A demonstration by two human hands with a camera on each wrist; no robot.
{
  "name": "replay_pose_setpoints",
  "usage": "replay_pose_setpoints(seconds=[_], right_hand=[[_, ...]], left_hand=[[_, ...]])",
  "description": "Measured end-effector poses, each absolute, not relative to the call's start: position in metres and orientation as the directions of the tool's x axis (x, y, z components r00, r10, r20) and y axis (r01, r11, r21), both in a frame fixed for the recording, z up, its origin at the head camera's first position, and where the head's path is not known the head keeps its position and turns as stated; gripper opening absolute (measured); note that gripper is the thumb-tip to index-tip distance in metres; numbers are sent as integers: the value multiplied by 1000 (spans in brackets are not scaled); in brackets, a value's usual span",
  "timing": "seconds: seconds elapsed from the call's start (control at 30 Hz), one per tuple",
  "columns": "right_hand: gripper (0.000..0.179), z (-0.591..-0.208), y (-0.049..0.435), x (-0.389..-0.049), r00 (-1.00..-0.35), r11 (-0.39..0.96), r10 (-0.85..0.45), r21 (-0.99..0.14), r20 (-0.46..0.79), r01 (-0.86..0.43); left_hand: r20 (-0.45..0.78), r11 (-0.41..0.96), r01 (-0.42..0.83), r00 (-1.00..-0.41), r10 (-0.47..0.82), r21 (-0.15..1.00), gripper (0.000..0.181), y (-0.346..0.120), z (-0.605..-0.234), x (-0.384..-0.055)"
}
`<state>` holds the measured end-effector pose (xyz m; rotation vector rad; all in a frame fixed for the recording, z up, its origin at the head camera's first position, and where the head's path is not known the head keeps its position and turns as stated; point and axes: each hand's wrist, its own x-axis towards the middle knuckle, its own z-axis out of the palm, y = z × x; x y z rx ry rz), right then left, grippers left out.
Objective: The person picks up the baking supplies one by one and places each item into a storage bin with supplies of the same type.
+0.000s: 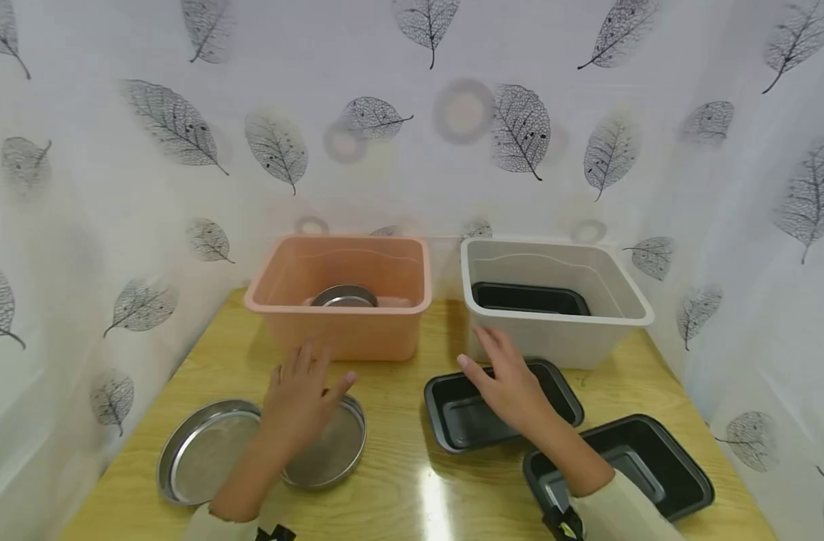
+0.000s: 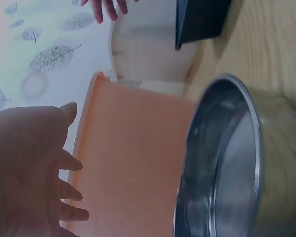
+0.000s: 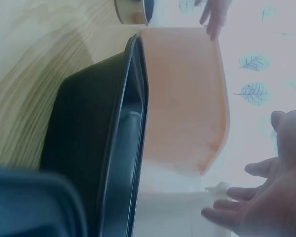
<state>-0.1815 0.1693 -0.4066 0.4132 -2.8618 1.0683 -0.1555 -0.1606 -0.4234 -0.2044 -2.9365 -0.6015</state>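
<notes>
My left hand (image 1: 297, 409) hovers with spread fingers above a round metal cake pan (image 1: 327, 451), just in front of a peach plastic bin (image 1: 378, 338). Nothing is held in it. Another round metal cake pan (image 1: 205, 462) lies to its left, partly covered by the forearm. Over a black loaf pan (image 1: 466, 413) my right hand (image 1: 510, 383) is raised, fingers extended and holding nothing, its fingertips overlapping the white bin (image 1: 574, 342) in the head view. A second black loaf pan (image 1: 655, 458) lies at the near right, partly behind the right forearm.
One round metal pan (image 1: 347, 295) is inside the peach bin, and a black loaf pan (image 1: 530, 299) is in the white bin. Both bins stand at the back of the wooden table (image 1: 392, 481). Behind them hangs a white leaf-print curtain (image 1: 385, 180).
</notes>
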Motion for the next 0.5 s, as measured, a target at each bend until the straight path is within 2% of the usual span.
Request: replay_pose_setpoints(seconds=[0.13,0.33,0.5], right_hand=[[72,-402,158,-192,-956,643,-249,-712,157,-284],[70,-400,144,-209,-944,557,-270,-769,191,-314],[65,-400,132,-225,-942,525,-270,-790,199,-317]], left_hand=[[160,912,123,-985,64,390,77,-181,-428,-146],[210,917,109,-977,29,383,75,-209,-437,-135],[189,914,49,-982,-31,403,74,-231,-440,-123]])
